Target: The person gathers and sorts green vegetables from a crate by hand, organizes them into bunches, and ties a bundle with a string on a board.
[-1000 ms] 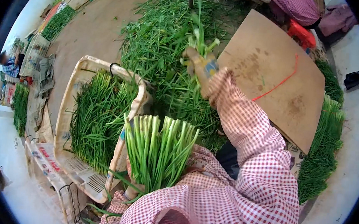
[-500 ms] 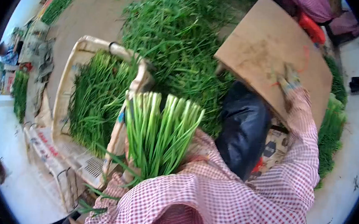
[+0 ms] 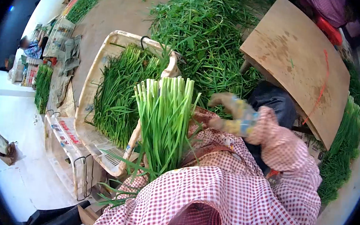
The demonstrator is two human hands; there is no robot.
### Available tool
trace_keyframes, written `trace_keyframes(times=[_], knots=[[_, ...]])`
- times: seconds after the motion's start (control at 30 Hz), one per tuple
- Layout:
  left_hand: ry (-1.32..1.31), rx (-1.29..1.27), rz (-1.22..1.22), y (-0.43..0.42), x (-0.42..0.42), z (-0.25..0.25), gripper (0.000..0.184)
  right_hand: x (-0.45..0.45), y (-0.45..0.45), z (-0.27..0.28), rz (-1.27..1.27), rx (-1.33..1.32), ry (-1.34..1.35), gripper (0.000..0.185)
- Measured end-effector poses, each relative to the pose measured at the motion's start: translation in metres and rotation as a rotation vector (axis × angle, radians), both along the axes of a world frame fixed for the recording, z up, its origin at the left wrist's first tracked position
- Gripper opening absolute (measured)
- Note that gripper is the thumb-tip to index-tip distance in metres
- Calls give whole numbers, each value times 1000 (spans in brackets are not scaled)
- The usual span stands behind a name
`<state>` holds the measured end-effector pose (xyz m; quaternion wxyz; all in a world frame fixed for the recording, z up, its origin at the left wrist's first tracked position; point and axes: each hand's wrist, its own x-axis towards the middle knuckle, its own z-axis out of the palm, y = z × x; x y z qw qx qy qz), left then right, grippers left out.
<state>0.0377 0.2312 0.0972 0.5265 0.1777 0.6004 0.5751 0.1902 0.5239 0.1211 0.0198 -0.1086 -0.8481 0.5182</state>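
Note:
A thick bunch of garlic chives (image 3: 166, 124) stands upright in front of my chest, pale cut ends up and green leaves down. My left hand grips it low on its left side; the leaves and sleeve hide most of that hand. My right hand (image 3: 230, 112), blurred by motion, is just to the right of the bunch with thumb and fingers apart and nothing visible between them. A blue and yellow band circles its wrist. To the right, a red string (image 3: 322, 85) lies across a tilted brown board (image 3: 295, 41) stained with damp spots.
At my left stands a cream plastic basket (image 3: 93, 76) with chives (image 3: 124, 95) inside, beside a white crate (image 3: 61, 145). A heap of loose leaves (image 3: 203, 34) covers the floor ahead. More chives (image 3: 341, 155) lie right of the board. A person (image 3: 33, 48) is far left.
My right hand has left the board and red string and moved left toward the bunch. The bunch remains upright at my chest. The view has shifted left.

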Motion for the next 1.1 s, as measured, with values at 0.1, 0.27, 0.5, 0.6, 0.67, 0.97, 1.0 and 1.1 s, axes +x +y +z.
trace_keyframes(times=[0.1,0.27,0.5,0.6,0.67,0.97,1.0,1.1], knots=[[11,0,-2,-3,1,2,66,-31,-38,-19,-37,-202,-101,73],[32,6,-12,-4,3,5,67,-35,-27,-97,7,-301,-130,44],[102,35,-26,-1,12,11,67,-6,102,-35,-618,-542,-25,18],[9,-24,-2,6,17,9,81,-8,95,0,-605,-518,-25,22],[-46,-96,-49,7,18,10,87,-18,46,23,-264,-351,163,28],[-427,6,100,-5,10,-18,69,-23,-17,21,46,-64,-202,30],[-437,-54,106,-3,8,-19,63,-24,-17,20,46,-60,-207,30],[-255,-135,12,-1,9,-18,46,-32,-18,35,69,76,-211,33]])
